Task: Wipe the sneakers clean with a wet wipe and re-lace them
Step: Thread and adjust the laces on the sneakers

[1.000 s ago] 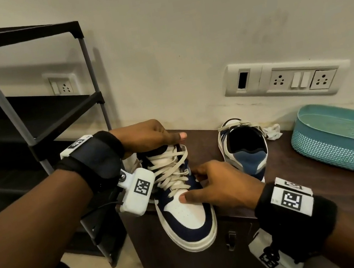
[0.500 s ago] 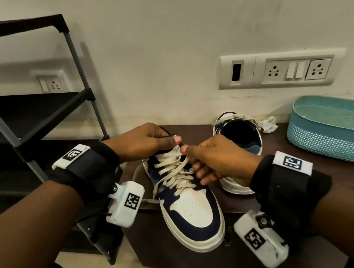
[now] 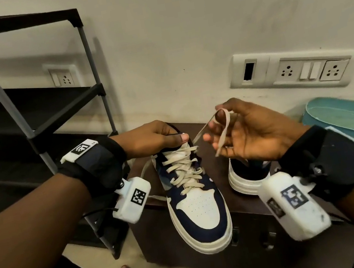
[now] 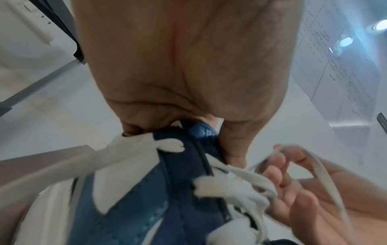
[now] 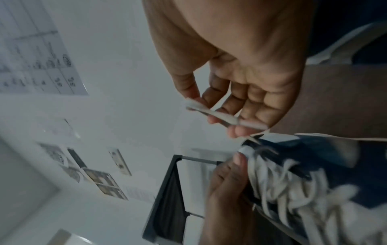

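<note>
On the dark tabletop [image 3: 240, 259], your left hand [image 3: 148, 138] still grips the laced sneaker [image 3: 193, 192] at its collar. Your right hand [image 3: 244, 131] has risen, pinching the lace end [image 3: 224, 130] clear, so tying likely comes next.

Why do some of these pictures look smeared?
Head view: mostly sharp, with the shoe rack bowed by the wide lens. Left wrist view: the laces blur with motion. Right wrist view: dim, the sneaker and right hand soft.
</note>
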### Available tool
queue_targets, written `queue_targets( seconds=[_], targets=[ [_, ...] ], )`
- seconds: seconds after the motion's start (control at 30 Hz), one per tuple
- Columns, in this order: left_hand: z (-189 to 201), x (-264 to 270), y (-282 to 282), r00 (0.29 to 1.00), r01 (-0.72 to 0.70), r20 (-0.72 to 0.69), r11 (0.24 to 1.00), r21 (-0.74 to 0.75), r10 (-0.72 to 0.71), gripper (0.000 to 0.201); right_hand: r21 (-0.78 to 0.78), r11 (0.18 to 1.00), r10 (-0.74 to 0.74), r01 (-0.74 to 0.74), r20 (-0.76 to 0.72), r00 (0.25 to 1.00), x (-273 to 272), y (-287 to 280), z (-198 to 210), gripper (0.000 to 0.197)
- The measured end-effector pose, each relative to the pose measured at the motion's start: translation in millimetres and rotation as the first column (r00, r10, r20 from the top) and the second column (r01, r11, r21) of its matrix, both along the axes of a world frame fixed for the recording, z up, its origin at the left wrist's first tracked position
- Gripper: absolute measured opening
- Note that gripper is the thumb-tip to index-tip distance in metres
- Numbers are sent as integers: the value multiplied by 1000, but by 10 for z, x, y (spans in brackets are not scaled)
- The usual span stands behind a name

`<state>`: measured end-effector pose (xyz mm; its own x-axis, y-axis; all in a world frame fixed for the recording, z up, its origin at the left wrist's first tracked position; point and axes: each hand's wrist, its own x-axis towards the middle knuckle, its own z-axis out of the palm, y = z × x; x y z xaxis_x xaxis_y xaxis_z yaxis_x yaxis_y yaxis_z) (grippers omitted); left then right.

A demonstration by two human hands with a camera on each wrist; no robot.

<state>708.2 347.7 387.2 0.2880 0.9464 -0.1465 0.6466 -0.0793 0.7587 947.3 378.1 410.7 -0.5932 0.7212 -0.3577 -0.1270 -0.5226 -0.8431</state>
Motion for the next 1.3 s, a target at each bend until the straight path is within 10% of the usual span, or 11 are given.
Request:
queue_targets(
  seconds=[0.2, 0.3, 0.37, 0.5, 0.77, 1.3],
  targets=[
    [0, 1, -4, 1000, 5, 2, 1000, 21, -5, 45, 95, 954, -218, 284, -429, 877, 178, 148, 197, 42],
    [24, -14, -2, 1000, -8, -12, 999, 32, 9, 48, 494, 807, -307, 325, -121, 944, 98, 98, 102, 22],
    [31, -45, 2, 1000, -30, -2, 998, 49, 30, 56, 770, 636, -309, 44, 202, 929, 37, -18, 6, 8],
    [95, -113, 0, 994, -98, 52, 988, 119, 93, 61, 813, 419, -242, -405, 530, 813, -44, -185, -173, 7],
    [141, -134, -6, 984, -138, 140, 966, 217, 109, 60, 793, 499, -190, -350, 494, 848, -65, -164, -285, 20],
    [-98, -40, 106, 996, -36, 80, 996, 78, 30, 67, 830, 361, -328, -425, 540, 775, -201, -62, -475, 11]
  ],
)
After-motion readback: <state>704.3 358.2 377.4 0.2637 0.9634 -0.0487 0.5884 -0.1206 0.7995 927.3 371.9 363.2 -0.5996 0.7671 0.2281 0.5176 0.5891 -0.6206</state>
